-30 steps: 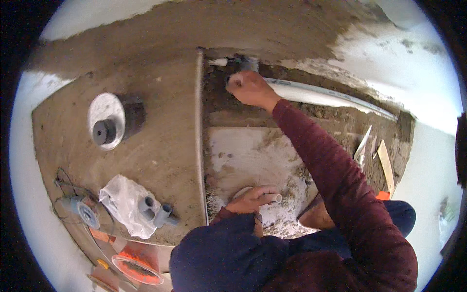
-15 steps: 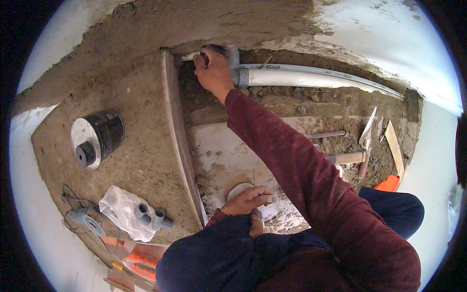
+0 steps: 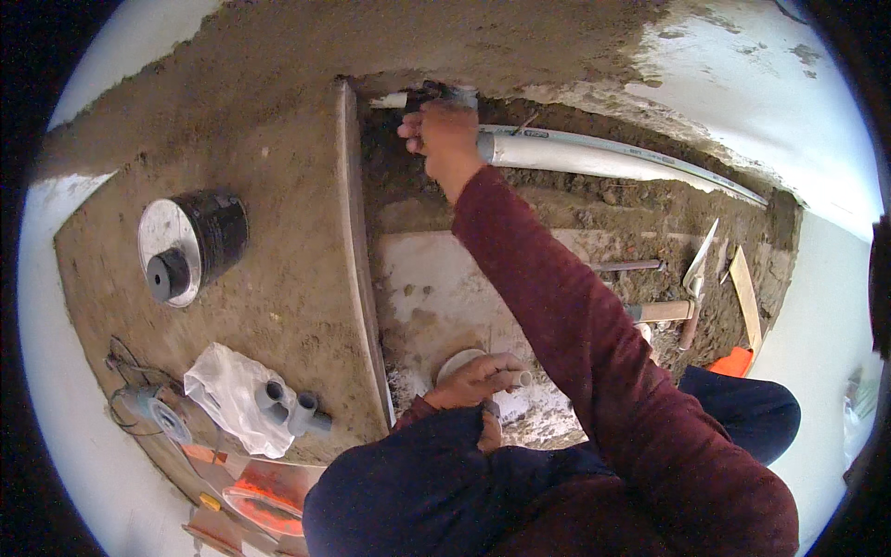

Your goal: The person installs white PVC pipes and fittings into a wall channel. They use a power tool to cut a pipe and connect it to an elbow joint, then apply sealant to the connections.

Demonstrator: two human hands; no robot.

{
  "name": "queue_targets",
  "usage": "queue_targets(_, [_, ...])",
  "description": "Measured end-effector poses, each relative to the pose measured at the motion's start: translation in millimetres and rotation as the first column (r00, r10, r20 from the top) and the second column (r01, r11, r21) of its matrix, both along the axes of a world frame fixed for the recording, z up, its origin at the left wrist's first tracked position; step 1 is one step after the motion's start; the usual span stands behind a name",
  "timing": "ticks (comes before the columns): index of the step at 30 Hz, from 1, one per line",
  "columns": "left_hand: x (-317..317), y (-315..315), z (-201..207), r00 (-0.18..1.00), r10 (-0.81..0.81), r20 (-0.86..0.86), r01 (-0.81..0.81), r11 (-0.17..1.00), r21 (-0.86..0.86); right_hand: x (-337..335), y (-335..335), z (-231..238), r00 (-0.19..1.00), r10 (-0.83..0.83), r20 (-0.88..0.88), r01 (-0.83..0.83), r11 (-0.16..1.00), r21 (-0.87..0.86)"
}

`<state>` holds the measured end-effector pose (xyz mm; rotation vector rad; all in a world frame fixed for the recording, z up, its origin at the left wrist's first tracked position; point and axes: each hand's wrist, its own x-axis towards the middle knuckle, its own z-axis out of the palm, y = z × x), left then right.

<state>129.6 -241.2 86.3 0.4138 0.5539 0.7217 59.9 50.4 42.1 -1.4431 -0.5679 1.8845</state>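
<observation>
My right hand (image 3: pixel 444 139) reaches into the far end of the trench, fingers curled over a grey pipe fitting (image 3: pixel 467 95). Something dark shows just beyond the knuckles; what the fingers grip is hidden. A short white pipe (image 3: pixel 392 100) pokes out left of that hand, and a thick white pipe (image 3: pixel 575 156) runs right from the fitting. Close to my knees, my left hand (image 3: pixel 475 379) is closed round a short, narrow cream pipe (image 3: pixel 522 379), its open end facing right. Partly under this hand is a round white disc (image 3: pixel 455 364).
A board edge (image 3: pixel 357 251) separates the trench from the ledge. On the ledge are a black-and-silver can (image 3: pixel 209 237), a plastic bag (image 3: pixel 227 395) with grey fittings (image 3: pixel 304 413), and an angle grinder (image 3: pixel 160 413). A hammer (image 3: pixel 664 311), trowel (image 3: pixel 701 255) and handsaw (image 3: pixel 750 292) lie right.
The view has shifted slightly. My right hand has moved a little right, now covering more of the grey fitting. My left hand keeps its hold on the cream pipe.
</observation>
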Motion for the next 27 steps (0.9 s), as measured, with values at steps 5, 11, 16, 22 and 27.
queue_targets(5, [8.2, -12.5, -2.2, 0.998, 0.043, 0.041, -0.041, 0.998, -0.038, 8.4, -2.8, 14.6, 0.997, 0.081, -0.011, -0.079, 0.991, 0.112])
queue_targets(11, [12.4, -10.3, -13.2, 0.999, -0.021, -0.041, 0.026, 0.993, 0.115, -13.0, 3.2, -0.5, 0.980, 0.113, -0.163, -0.127, 0.989, -0.074])
queue_targets(16, [16.4, -16.8, -18.8, 0.998, 0.055, -0.019, -0.052, 0.991, 0.125, -15.7, -5.9, -20.4, 0.968, 0.129, -0.216, -0.105, 0.988, 0.117])
queue_targets(22, [15.9, -14.6, -14.2, 0.997, 0.070, -0.025, -0.070, 0.997, 0.013, -12.5, -26.0, -6.5, 0.964, 0.257, 0.072, -0.265, 0.954, 0.140])
queue_targets(27, [2.0, -14.7, -5.3, 0.995, 0.026, -0.092, -0.021, 0.999, 0.048, 39.3, -48.9, 41.8, 0.602, 0.730, 0.324, -0.782, 0.622, 0.051])
